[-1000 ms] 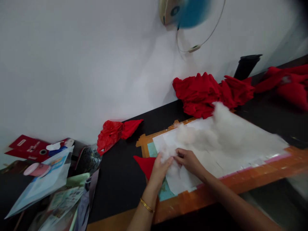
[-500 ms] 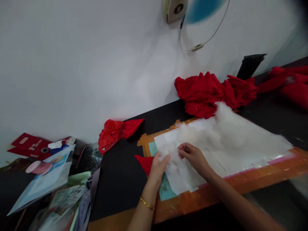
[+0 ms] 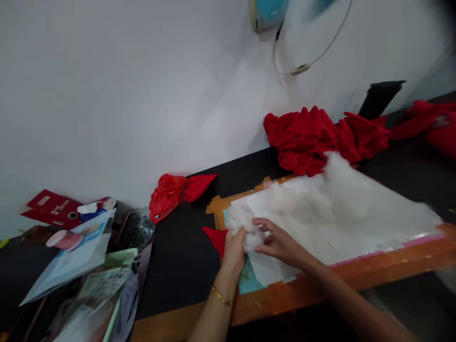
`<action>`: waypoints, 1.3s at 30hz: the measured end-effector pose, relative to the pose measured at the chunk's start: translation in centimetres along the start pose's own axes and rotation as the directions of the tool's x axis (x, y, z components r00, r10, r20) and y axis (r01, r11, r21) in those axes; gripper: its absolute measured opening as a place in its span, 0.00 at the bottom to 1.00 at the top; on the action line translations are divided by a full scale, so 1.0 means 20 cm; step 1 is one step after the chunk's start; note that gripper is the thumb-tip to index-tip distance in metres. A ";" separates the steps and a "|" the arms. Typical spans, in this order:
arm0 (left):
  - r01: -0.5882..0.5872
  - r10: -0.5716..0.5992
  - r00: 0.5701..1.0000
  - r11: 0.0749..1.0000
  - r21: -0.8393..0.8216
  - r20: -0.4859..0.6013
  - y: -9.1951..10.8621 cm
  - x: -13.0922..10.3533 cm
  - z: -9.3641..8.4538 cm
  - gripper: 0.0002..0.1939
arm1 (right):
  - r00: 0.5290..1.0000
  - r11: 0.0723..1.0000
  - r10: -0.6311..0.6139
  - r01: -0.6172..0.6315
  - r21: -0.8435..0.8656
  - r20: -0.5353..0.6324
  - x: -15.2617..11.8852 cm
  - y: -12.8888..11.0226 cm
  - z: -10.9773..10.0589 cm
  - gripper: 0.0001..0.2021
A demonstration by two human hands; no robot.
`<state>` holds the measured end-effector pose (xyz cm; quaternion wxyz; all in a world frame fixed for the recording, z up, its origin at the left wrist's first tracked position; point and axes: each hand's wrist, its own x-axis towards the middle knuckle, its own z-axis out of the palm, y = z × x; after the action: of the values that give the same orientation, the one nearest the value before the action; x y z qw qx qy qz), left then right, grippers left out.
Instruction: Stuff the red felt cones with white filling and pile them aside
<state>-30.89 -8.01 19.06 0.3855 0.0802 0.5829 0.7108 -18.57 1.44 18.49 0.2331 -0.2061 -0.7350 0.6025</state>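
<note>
My left hand is closed on a loose tuft of white fibre stuffing at the left end of the white sheet. My right hand meets that tuft from the right, with its fingers and thumb curved around the near edge. A pointed piece of red fabric shows just left of my left hand; whether the hand also touches it I cannot tell. Behind my right hand, a larger heap of white stuffing spreads over the white sheet.
Crumpled red fabric lies along the wall, before a black container. A red plastic bag is at the back left. Beyond the black table, a green-rimmed bin and a red box crowd the left. Orange tape edges the worktop.
My right hand has moved left and its fingers have spread from a pinch onto the tuft. The tuft looks larger above my left hand. The view has shifted slightly.
</note>
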 end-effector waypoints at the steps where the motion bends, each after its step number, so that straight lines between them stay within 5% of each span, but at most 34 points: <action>1: 0.008 -0.008 1.000 1.000 -0.006 -0.003 -0.01 0.00 0.01 0.25 | 1.000 1.000 0.008 -0.008 -0.009 -0.030 0.00 0.01 0.03 0.19; 3: 0.024 -0.024 1.000 0.999 0.024 0.008 -0.01 -0.01 0.01 0.24 | 0.993 0.998 0.040 -0.044 -0.033 -0.111 0.01 0.02 0.05 0.10; 10: 0.012 -0.020 0.999 0.983 0.185 0.042 0.04 0.00 -0.12 0.16 | 0.970 0.991 0.107 -0.122 -0.055 -0.218 0.04 0.02 -0.17 0.13; 12: 0.021 -0.038 0.996 0.977 0.212 0.075 0.05 -0.01 -0.13 0.16 | 0.981 0.991 0.107 -0.118 -0.057 -0.161 0.03 0.01 -0.18 0.14; 15: 0.043 -0.084 0.983 0.971 0.237 0.163 0.04 -0.02 -0.10 0.18 | 0.989 0.992 0.123 -0.122 -0.013 0.085 0.02 0.00 -0.15 0.22; 17: 0.053 -0.111 0.970 0.965 0.256 0.217 0.02 -0.03 -0.09 0.20 | 0.969 0.988 0.150 -0.153 0.000 0.194 0.01 -0.01 -0.13 0.13; 19: 0.058 -0.129 0.962 0.959 0.278 0.242 0.02 -0.03 -0.08 0.23 | 0.970 0.985 0.174 -0.173 -0.022 0.172 0.01 -0.02 -0.12 0.04; 21: -0.016 -0.057 0.975 0.946 0.323 0.213 0.02 -0.02 -0.09 0.28 | 0.980 0.983 0.180 -0.175 -0.062 0.086 0.02 -0.01 -0.13 0.07; 23: -0.216 0.150 0.971 0.886 0.412 0.187 0.04 -0.02 -0.09 0.34 | 0.982 0.978 0.185 -0.181 -0.108 0.030 0.03 -0.01 -0.16 0.09; 25: -0.433 0.338 0.901 0.737 0.518 0.273 0.07 -0.03 -0.08 0.37 | 0.983 0.973 0.182 -0.175 -0.152 0.031 0.04 0.00 -0.16 0.09; 27: -0.556 0.354 0.830 0.590 0.586 0.432 0.10 -0.04 -0.06 0.30 | 0.984 0.970 0.168 -0.155 -0.189 0.055 0.05 -0.01 -0.15 0.08; 29: -0.589 0.305 0.806 0.496 0.637 0.507 0.11 -0.04 -0.04 0.15 | 0.986 0.966 0.152 -0.135 -0.221 0.064 0.06 -0.02 -0.14 0.07; 31: -0.572 0.322 0.820 0.453 0.684 0.473 0.11 -0.02 -0.05 0.05 | 0.987 0.960 0.149 -0.130 -0.247 0.059 0.06 -0.02 -0.15 0.07; 35: -0.511 0.395 0.851 0.472 0.718 0.346 0.11 0.03 -0.13 0.08 | 0.987 0.946 0.159 -0.144 -0.291 0.029 0.03 -0.01 -0.24 0.11; 39: -0.502 0.365 0.862 0.505 0.702 0.353 0.11 0.04 -0.19 0.07 | 0.996 0.945 0.086 -0.071 -0.319 0.032 0.00 0.02 -0.29 0.09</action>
<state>-34.60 -10.50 19.53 0.1665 0.4375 0.7581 0.4540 -15.18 6.17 19.01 0.1560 -0.2563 -0.8185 0.4899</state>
